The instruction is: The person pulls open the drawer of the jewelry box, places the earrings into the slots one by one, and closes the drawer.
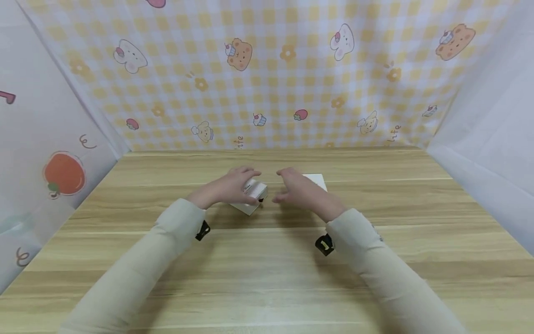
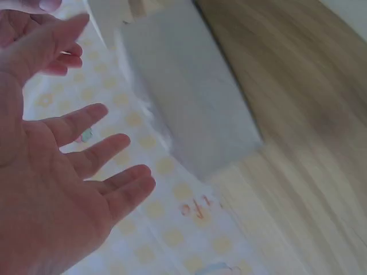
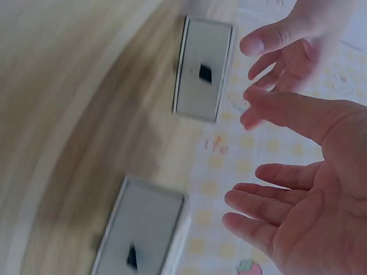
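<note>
As the left hand (image 1: 228,187) hovers, white box (image 1: 257,189) below, just apart

Head cam, mid-frame: left hand (image 1: 235,185) covers pt of the left box (image 1: 255,185) & its lettering (image 1: 247,188) is too sm to read. Right hand (image 1: 302,190) hides most of the right box (image 1: 318,180). L wrist cam: left box kinda blurry, right box cut off at top. R wrist cam: btm edge chops right box, lower left.

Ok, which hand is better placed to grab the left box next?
Probably the left hand: it hovers close beside the left box, holding nothing, while the right hand is nearer the right box.
</note>
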Available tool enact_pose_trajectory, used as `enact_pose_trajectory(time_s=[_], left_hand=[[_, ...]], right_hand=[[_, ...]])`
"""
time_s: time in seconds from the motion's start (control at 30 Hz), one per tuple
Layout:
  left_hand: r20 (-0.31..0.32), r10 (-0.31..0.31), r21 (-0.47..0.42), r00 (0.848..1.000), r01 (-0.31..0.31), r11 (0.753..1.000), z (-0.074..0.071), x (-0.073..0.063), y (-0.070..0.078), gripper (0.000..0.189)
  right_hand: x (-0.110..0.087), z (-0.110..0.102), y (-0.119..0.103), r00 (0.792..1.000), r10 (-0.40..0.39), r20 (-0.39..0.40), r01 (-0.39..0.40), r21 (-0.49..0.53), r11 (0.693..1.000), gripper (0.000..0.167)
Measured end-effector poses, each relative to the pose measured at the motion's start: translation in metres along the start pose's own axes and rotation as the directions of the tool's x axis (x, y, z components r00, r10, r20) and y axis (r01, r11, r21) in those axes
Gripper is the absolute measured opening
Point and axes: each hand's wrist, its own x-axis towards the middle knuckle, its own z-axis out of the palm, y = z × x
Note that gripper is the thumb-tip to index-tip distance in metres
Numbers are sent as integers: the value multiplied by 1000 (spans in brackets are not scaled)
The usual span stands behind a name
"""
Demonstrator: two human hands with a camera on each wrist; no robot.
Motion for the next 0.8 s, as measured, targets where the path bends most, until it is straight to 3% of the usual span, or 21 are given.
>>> enact_pose_trajectory(time_s=[0.23,0.47,0.57,0.8], left_hand=[[23,15,-25,1000,-14,1000,5,-9,-19,91],[50,58,-81,997,-54,995,9,-12,-30,89],[63,61,-97,996,-55,994,10,-12,-32,88],[61,52,-104,997,-46,994,9,-7,-35,85]], right_hand=[[11,17,-13,999,-51,16,50,19,999,82],[17,29,-20,991,-137,8,136,68,988,57],[18,32,-21,991,-136,5,135,75,988,62],[20,38,-27,998,-70,5,70,-33,997,72]])
